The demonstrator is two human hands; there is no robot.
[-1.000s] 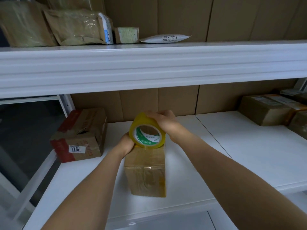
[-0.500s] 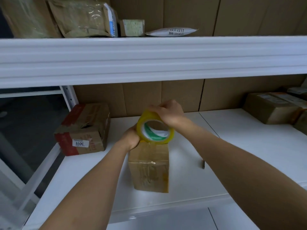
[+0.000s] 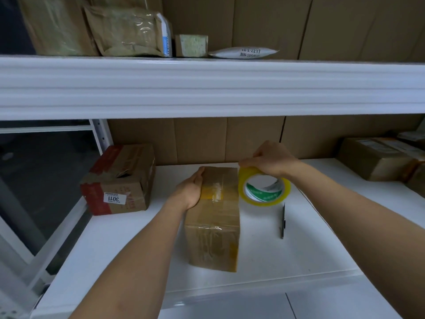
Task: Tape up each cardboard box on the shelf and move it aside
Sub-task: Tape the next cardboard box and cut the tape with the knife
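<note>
Your left hand (image 3: 189,192) lies open-palmed against the top left edge of the taped cardboard box (image 3: 215,217) standing mid-shelf (image 3: 322,249), while your right hand (image 3: 271,158) grips the yellow tape roll (image 3: 264,189) just beside the box's right edge, a pen (image 3: 283,221) nearby.

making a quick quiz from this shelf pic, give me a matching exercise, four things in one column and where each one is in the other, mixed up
Things:
1. tape roll
2. pen
3. box with the 3011 label
4. white pouch

Places:
A. on the upper shelf
B. at the left end of the lower shelf
C. in the right hand
D. lying on the lower shelf, right of the middle box

Pairs: 1-C, 2-D, 3-B, 4-A
</note>
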